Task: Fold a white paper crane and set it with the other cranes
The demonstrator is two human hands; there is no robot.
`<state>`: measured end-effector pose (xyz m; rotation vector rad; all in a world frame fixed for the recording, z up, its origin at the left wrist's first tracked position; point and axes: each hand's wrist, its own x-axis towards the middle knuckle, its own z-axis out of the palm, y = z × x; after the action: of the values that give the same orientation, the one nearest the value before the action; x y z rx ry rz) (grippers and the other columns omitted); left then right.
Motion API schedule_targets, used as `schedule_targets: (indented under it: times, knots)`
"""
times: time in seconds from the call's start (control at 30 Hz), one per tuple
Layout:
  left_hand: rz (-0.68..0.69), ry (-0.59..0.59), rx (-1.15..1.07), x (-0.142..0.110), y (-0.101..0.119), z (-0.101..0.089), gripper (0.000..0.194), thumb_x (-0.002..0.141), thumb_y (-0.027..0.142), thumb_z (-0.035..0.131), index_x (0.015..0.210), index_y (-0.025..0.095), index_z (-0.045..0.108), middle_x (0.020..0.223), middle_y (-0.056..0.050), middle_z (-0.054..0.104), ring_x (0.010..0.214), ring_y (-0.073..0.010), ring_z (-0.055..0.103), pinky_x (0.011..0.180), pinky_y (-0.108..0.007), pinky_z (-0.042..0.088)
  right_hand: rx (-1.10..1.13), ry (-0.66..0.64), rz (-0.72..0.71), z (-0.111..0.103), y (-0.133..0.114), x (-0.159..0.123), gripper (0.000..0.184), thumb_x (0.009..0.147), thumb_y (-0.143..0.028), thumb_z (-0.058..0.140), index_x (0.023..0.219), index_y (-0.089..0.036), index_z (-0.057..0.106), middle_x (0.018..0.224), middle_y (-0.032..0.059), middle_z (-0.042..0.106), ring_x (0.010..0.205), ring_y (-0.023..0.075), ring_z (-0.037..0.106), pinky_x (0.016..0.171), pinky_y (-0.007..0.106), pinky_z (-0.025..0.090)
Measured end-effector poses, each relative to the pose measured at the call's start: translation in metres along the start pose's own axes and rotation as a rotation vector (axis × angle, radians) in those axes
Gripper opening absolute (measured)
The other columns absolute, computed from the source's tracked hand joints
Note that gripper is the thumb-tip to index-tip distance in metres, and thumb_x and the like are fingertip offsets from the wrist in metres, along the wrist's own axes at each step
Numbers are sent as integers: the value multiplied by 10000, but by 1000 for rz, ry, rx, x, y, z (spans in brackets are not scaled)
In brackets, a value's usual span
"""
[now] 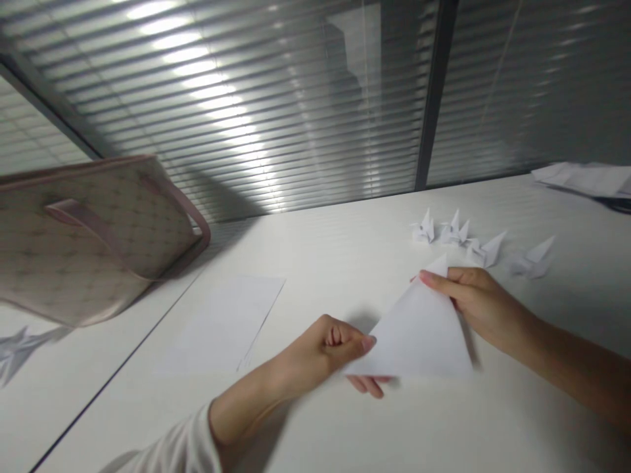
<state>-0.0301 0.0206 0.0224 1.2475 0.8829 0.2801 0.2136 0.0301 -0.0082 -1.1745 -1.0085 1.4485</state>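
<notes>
Between my two hands is a sheet of white paper (419, 335), folded into a triangle and raised a little over the table. My left hand (340, 351) pinches its lower left corner, thumb on top and fingers underneath. Near the upper tip, my right hand (468, 295) grips the paper with the thumb across its face and the fingers behind. Just beyond the right hand several folded paper cranes (486, 249) stand in a slanting row. Flat white sheets (227, 322) lie to the left of my left hand.
A light patterned handbag (98, 236) with pink handles stands at the left. Grey folded paper (22, 348) lies at the left edge. Crumpled white material (586, 179) sits at the far right. Window blinds (296, 105) rise behind the white table (315, 256), which has a dark seam.
</notes>
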Motion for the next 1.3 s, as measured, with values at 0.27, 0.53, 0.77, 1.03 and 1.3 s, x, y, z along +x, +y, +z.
schedule_targets:
  times: [0.27, 0.53, 0.77, 1.03, 1.3]
  knots:
    - [44, 32, 68, 1, 2, -30, 338, 834, 412, 623, 808, 82, 695, 842, -153, 742, 689, -207, 707, 630, -291, 546, 27, 86, -44, -17, -1, 18, 242, 658, -422, 775, 633, -195, 697, 684, 40, 699, 675, 198, 631, 653, 295, 491]
    - [207, 492, 169, 6, 2, -54, 472, 858, 537, 492, 626, 132, 563, 492, -47, 623, 418, -115, 532, 470, -232, 408, 30, 68, -35, -10, 8, 14, 238, 696, -404, 754, 777, -182, 730, 767, 55, 728, 745, 222, 649, 687, 314, 480]
    - [404, 410, 721, -1, -2, -22, 593, 676, 486, 746, 1173, 210, 579, 1149, -98, 611, 976, -232, 575, 744, -302, 482, 40, 59, -30, -2, 13, 9, 378, 736, -423, 722, 1009, -164, 687, 880, 71, 728, 848, 238, 650, 753, 328, 468]
    - [512, 363, 859, 2, -17, -12, 460, 821, 388, 642, 1236, 218, 542, 1080, -88, 634, 887, -189, 607, 814, -315, 489, 192, 10, 17, 4, 8, 4, 291, 791, -395, 668, 1000, -192, 663, 943, 73, 725, 898, 240, 652, 774, 340, 483]
    - [355, 333, 581, 5, -17, -12, 484, 792, 368, 672, 1229, 203, 545, 975, -70, 645, 784, -171, 580, 705, -280, 478, 3, -195, -72, 5, 13, 1, 349, 790, -337, 678, 1100, -200, 596, 1089, 75, 684, 1040, 259, 612, 877, 367, 478]
